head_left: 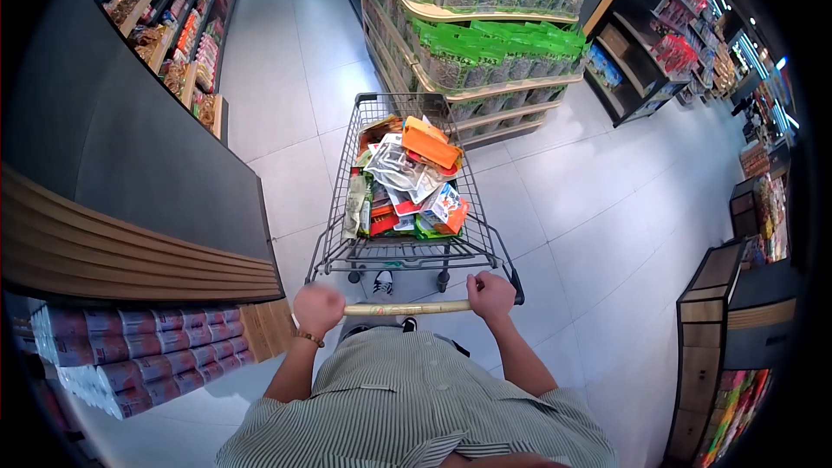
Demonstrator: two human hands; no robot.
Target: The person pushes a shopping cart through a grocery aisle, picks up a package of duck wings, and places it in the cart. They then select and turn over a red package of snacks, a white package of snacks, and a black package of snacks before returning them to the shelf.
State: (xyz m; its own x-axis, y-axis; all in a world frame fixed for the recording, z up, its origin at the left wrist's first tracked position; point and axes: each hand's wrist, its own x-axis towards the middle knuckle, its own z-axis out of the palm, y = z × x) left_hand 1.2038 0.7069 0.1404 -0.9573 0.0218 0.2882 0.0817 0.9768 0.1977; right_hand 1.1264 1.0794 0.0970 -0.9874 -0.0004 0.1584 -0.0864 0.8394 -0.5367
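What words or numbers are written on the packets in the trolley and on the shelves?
Colourful packets in the grey wire trolley: print too blurred to read.
Green bags on the curved wooden shelves: labels too small.
Pink stacked packs, lower left: too blurred.
Nothing readable anywhere.

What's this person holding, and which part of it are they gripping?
The shopping cart, by its handle bar: the left hand closes around the bar's left end, the right hand around its right end.
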